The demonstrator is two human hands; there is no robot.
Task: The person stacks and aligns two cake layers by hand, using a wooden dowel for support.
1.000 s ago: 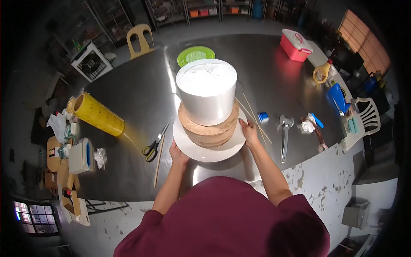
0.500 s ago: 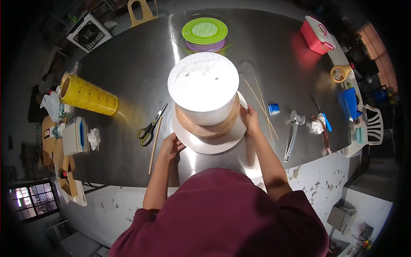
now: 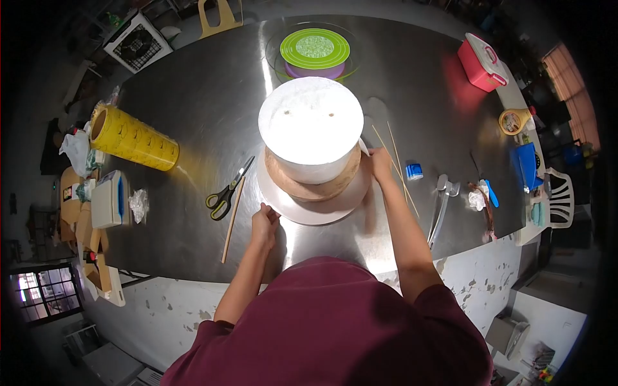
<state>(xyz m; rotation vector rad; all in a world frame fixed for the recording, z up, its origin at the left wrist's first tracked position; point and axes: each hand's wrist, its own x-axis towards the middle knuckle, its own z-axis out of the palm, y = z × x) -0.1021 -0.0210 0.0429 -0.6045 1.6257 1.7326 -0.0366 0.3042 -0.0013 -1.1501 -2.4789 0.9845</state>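
Note:
A tall white cylinder (image 3: 311, 128) with two small dark marks on its top stands upright on a wider brown round layer (image 3: 313, 192). Both rest on a round white cake board (image 3: 315, 213) near the front of the metal table. At the board's front left edge is my left hand (image 3: 264, 226), its fingers curled against the rim. My right hand (image 3: 381, 166) is closed on the board's right edge, with some fingers hidden. Scissors (image 3: 222, 201) and a wooden stick (image 3: 233, 222) lie just left of my left hand.
Behind the cylinder stands a turntable with a green mat (image 3: 315, 48). A yellow film roll (image 3: 134, 138) lies at the left. Thin sticks (image 3: 397, 159), a blue packet (image 3: 414, 171) and a metal tool (image 3: 442, 204) lie right. A pink box (image 3: 481, 63) is at the far right.
The white board, with the brown layer and cylinder on it, has shifted slightly away from me. My right hand has moved a little forward with it; my left hand stays by the rim.

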